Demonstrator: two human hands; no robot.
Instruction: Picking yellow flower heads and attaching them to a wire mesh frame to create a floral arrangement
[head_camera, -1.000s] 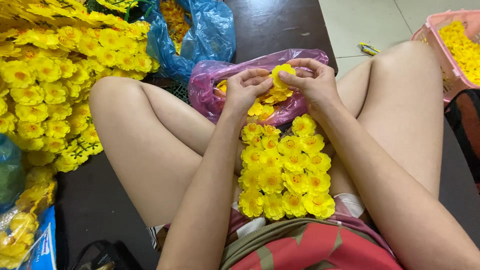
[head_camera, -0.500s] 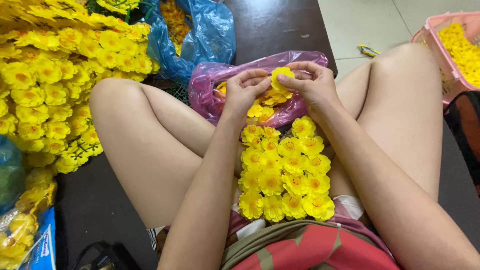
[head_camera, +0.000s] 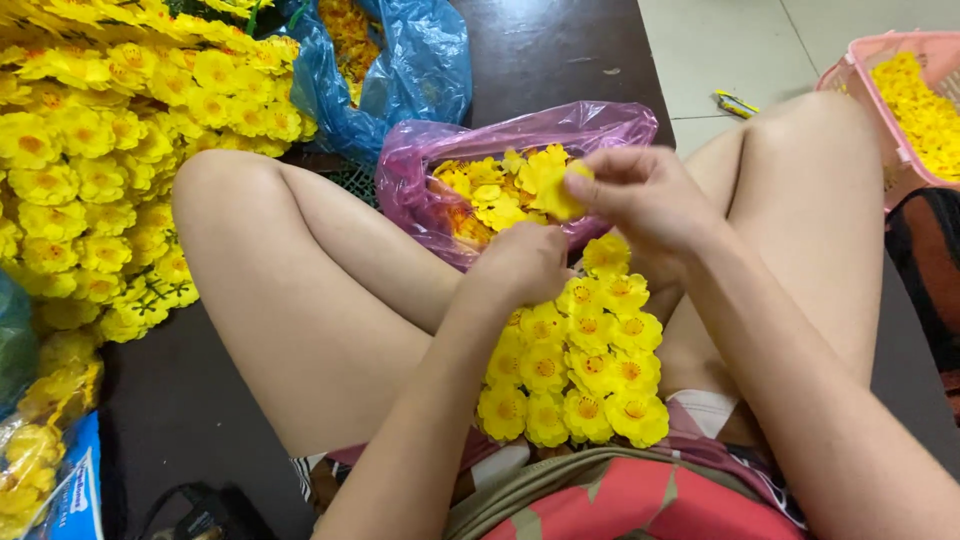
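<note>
A panel of joined yellow artificial flowers lies in my lap between my bare legs. My left hand grips the panel's top edge with closed fingers. Just above it, my right hand pinches a single yellow flower by its edge. Behind both hands sits a purple plastic bag holding loose yellow flowers.
A big heap of finished yellow flower panels fills the left side. A blue plastic bag with more flowers stands at the back. A pink basket of yellow flowers is at the right, on a pale tiled floor.
My left hand has dropped from beside the right hand down to the panel's top edge. My right hand keeps the single flower, now lifted clear over the purple bag.
</note>
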